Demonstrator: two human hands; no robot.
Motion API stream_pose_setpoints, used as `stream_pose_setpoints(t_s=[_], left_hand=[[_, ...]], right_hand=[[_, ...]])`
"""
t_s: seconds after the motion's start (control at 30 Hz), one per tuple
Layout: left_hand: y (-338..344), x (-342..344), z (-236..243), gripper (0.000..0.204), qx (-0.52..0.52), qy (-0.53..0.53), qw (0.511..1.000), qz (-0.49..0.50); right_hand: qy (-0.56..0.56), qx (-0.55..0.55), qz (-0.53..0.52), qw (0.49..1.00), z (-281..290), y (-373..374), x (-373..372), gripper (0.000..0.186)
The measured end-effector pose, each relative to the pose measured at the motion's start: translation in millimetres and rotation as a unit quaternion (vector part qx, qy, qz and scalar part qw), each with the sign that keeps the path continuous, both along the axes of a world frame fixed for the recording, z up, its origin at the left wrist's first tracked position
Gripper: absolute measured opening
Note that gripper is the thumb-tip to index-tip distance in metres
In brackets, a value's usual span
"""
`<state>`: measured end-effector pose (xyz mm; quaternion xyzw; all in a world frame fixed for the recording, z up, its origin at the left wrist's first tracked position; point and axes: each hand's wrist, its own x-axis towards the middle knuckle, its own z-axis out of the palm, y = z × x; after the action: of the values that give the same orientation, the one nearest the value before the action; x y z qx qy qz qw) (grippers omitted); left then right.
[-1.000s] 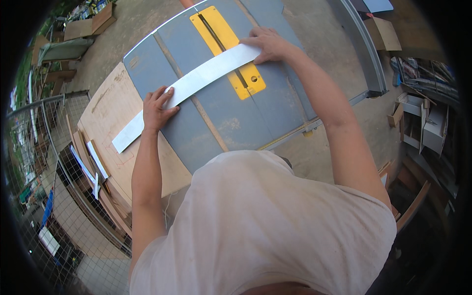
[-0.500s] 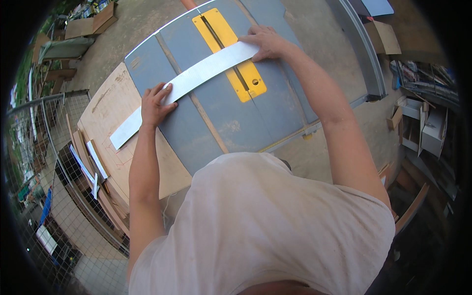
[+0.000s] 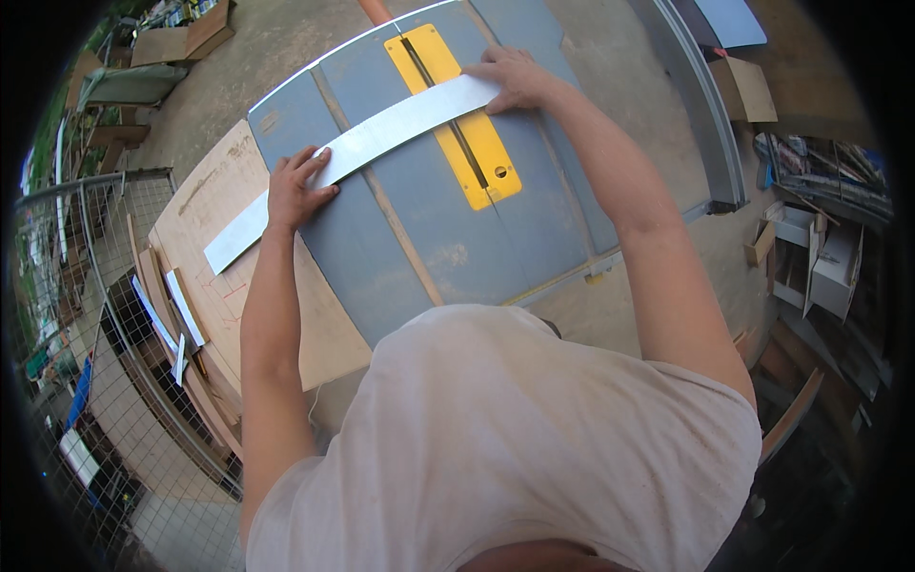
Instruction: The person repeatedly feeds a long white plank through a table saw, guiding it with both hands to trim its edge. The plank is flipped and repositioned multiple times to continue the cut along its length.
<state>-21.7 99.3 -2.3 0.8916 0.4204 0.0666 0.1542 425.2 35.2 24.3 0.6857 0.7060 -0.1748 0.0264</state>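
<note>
A long flat white strip (image 3: 400, 130) lies slantwise across the grey saw table (image 3: 381, 276), over the yellow insert plate (image 3: 491, 176) with its dark slot. My left hand (image 3: 295, 193) is closed across the strip left of the plate, its thumb toward the near side and fingers over the far side. At the strip's right end my right hand (image 3: 518, 80) grips it, with fingers along the far edge and thumb at the near corner. Past my left hand, the strip's left end reaches over a plywood panel (image 3: 324, 334) marked with red lines. No blade shows above the slot.
A wire mesh fence (image 3: 124, 286) stands at the left, with several wood and white offcuts (image 3: 186, 305) beside the plywood. A metal rail (image 3: 710, 124) runs along the right. Cardboard boxes (image 3: 743, 91) and white box-like pieces (image 3: 834, 272) sit farther right.
The strip and both hands have shifted slightly left and away from me relative to the yellow plate. Both hands keep their hold. The whole view has also shifted a little.
</note>
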Motion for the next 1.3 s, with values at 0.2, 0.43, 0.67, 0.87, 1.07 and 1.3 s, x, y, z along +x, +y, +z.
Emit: stream_pose_setpoints(t_s=[0.2,0.43,0.67,0.87,1.07,1.3], left_hand=[[8.4,2.1,0.9,0.073,0.001,0.005,1.0,0.003],[25.2,4.2,1.3,0.074,-0.003,0.009,1.0,0.012],[31.2,2.2,-1.1,0.074,0.008,0.006,1.0,0.003],[37.9,0.5,-4.6,0.072,0.032,-0.014,0.999,0.012],[67.4,12.6,3.5,0.068,0.028,0.014,0.999,0.038],[67.7,15.1,55.7,0.064,-0.269,-0.075,0.959,0.047]], right_hand=[[-0.022,0.007,0.014,1.0,-7.0,11.2,3.9,0.087],[-0.022,0.01,0.02,0.999,-8.0,29.3,6.6,0.086],[-0.029,0.009,0.016,0.999,-7.3,32.9,5.0,0.086],[-0.017,0.037,0.021,0.999,-17.8,53.2,8.5,0.085],[-0.031,0.07,0.037,0.996,-21.8,89.4,18.4,0.088],[0.098,-0.068,0.006,0.993,22.4,76.1,27.8,0.076]])
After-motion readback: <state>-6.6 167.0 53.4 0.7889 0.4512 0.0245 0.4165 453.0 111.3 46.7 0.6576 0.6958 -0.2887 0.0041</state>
